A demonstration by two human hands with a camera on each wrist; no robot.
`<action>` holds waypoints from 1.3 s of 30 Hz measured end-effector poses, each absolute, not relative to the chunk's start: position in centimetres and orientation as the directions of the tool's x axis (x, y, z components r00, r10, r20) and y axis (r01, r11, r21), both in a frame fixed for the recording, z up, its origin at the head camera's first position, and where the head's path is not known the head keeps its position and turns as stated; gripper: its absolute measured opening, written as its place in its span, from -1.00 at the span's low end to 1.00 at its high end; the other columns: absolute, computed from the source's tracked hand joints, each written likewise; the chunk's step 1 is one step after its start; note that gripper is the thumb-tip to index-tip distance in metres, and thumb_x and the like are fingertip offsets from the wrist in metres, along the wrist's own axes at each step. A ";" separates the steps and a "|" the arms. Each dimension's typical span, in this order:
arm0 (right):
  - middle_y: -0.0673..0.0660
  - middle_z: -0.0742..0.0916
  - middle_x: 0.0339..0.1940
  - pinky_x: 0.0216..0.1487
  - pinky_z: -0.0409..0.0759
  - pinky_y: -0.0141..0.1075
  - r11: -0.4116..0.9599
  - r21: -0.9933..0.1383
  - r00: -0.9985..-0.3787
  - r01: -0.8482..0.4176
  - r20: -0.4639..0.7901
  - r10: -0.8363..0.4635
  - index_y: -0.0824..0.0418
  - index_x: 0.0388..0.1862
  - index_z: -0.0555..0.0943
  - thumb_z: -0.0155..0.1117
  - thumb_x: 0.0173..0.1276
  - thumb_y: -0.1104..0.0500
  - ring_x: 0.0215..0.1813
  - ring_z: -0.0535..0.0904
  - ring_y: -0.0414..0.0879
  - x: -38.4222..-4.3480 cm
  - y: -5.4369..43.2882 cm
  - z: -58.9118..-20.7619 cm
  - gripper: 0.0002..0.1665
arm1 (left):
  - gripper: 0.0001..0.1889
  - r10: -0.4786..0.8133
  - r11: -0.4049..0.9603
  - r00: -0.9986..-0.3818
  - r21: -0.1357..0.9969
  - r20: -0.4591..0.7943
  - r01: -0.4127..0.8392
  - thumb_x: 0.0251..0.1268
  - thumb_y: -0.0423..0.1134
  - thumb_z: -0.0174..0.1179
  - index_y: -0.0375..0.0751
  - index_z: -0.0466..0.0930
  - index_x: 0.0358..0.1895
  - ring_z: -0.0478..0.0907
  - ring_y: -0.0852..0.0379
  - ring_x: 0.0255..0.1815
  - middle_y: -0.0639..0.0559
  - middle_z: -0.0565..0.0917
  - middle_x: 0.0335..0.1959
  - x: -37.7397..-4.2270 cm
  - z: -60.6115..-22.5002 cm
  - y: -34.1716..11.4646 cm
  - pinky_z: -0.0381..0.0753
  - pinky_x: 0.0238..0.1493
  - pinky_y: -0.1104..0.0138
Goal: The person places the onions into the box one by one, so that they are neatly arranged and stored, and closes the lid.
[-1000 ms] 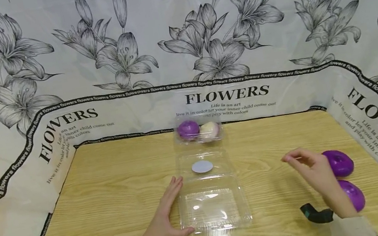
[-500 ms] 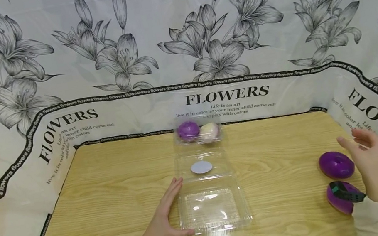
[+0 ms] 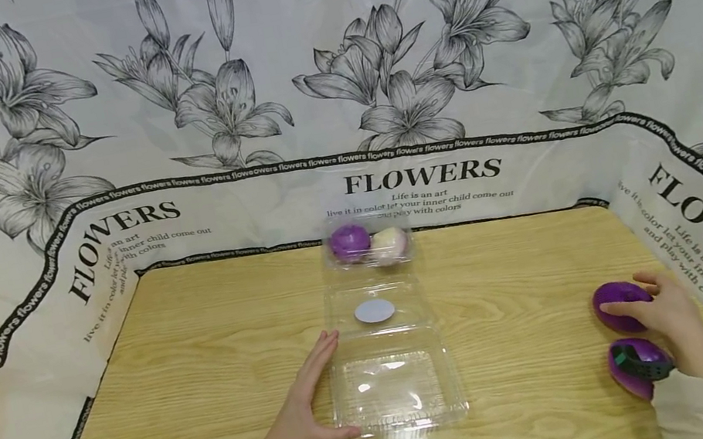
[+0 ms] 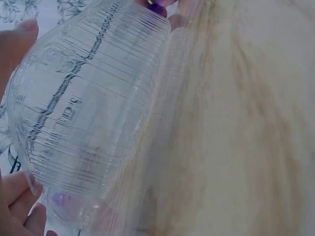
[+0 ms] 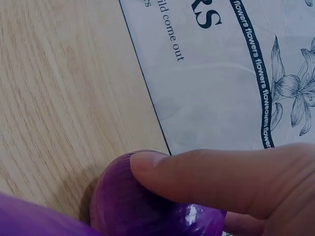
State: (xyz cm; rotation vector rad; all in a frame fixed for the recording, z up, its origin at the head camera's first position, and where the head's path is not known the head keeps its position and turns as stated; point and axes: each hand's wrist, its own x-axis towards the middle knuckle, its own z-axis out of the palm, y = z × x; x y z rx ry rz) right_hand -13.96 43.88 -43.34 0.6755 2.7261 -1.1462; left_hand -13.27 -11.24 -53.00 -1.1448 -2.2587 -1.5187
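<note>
My right hand (image 3: pixel 676 319) curves its thumb and fingers round the farther purple onion (image 3: pixel 618 292), spread only to the bulb's width; the thumb lies across its glossy skin, and the onion appears to rest on the table (image 3: pixel 527 377). A slick, rounded surface would, I judge, be held best with thumb and fingertips opposed across its widest part, pressing evenly. Just nearer than the grip lies a 2nd purple onion (image 3: pixel 631 386), partly hidden by the black wrist device (image 3: pixel 645 362); I should keep my wrist high so as not to roll it. Well to the grip's left, my left hand (image 3: pixel 298 421), fingers extended and thumb apart, touches the edge of a clear container (image 3: pixel 392 393), steadying it, I think; gentle contact should suffice. Beyond that container, farthest from the grip, a clear box (image 3: pixel 359 263) holds 2 bulbs, 1 purple, 1 cream.
</note>
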 end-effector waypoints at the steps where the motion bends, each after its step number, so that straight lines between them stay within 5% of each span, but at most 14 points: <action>1: 0.70 0.10 0.42 0.34 0.25 0.34 0.626 -0.644 -0.896 0.441 -0.268 0.355 0.51 0.52 -0.10 0.41 0.28 -0.04 0.38 0.10 0.56 -14.0 43.8 -43.3 0.19 | 0.23 0.491 0.177 -0.686 0.709 0.538 0.683 -0.18 0.06 0.59 -0.41 0.04 0.52 -0.08 -0.28 0.57 -0.37 0.11 0.53 -13.3 -53.0 -11.2 -0.10 0.55 0.10; 7: 0.70 0.15 0.37 0.32 0.25 0.36 0.637 -0.627 -0.893 0.448 -0.275 0.358 0.51 0.51 -0.07 0.47 0.21 0.09 0.35 0.12 0.58 -14.0 43.2 -43.3 0.18 | 0.24 0.489 0.180 -0.691 0.714 0.532 0.677 -0.22 0.01 0.61 -0.40 0.04 0.52 -0.08 -0.26 0.58 -0.34 0.10 0.54 -13.2 -52.9 -11.2 -0.09 0.55 0.09; 27: 0.70 0.20 0.36 0.24 0.30 0.38 0.702 -0.617 -0.931 0.355 -0.165 0.325 0.44 0.54 -0.01 0.44 0.24 0.01 0.31 0.18 0.57 -14.1 41.9 -42.3 0.15 | 0.25 0.496 0.201 -0.706 0.724 0.506 0.660 -0.21 0.04 0.61 -0.34 0.03 0.54 -0.09 -0.26 0.58 -0.25 0.09 0.57 -13.1 -52.6 -11.3 -0.10 0.55 0.06; 39: 0.60 0.17 0.47 0.29 0.30 0.36 0.603 -0.772 -0.965 0.202 -0.052 0.256 0.28 0.60 0.00 0.41 0.31 0.04 0.37 0.21 0.52 -15.1 38.5 -42.1 0.08 | 0.24 0.494 0.202 -0.709 0.726 0.504 0.657 -0.21 0.04 0.61 -0.33 0.04 0.54 -0.09 -0.25 0.58 -0.23 0.10 0.57 -13.1 -52.6 -11.3 -0.10 0.55 0.08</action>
